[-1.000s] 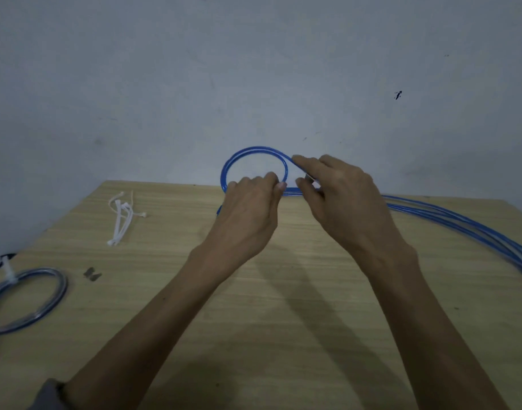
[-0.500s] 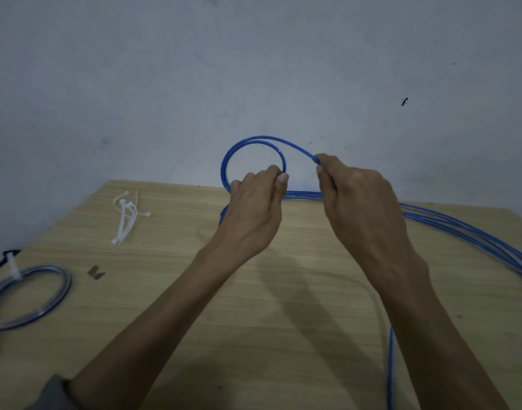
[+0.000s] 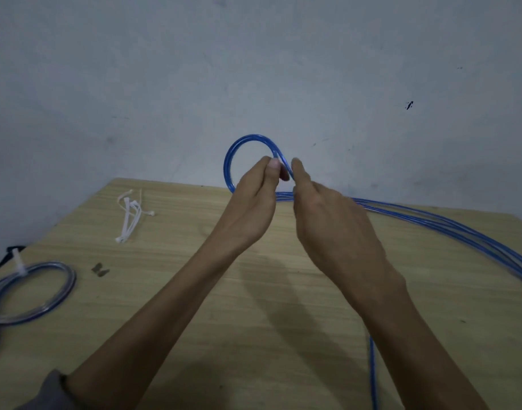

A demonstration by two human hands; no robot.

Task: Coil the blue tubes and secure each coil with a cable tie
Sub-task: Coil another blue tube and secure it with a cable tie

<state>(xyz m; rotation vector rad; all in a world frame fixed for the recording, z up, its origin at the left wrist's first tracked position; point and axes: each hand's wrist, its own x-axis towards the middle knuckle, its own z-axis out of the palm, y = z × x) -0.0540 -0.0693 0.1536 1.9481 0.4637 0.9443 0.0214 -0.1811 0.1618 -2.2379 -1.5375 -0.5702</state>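
Head cam: grey wall (image 3: 254, 69) fills the upper half, wooden table (image 3: 254, 306) the lower. Loose blue tube (image 3: 449, 229) runs in several strands across the table's right side, sweeping from the far edge behind the hands out to the right edge; one more strand (image 3: 372, 377) drops down toward the near edge beside the right forearm.

Both hands are raised above the far edge of the table, close together, almost touching. Left hand (image 3: 254, 208) is closed, thumb and fingers pinching the small loop (image 3: 233, 161) of blue tube at its right side; the loop stands upright, arcing up and to the left of that hand against the wall. Right hand (image 3: 325, 223) is closed too, fingertips nipping the tube just right of the left thumb, where the strand comes off the loop.

Finished coil (image 3: 34, 294) lies flat at the table's left edge, well apart from the hands, with a white tie (image 3: 19, 263) on it. Bundle of white cable ties (image 3: 131, 216) sits on the far-left of the table. Small dark bit (image 3: 100, 270) beside the coil, can't tell what it is.
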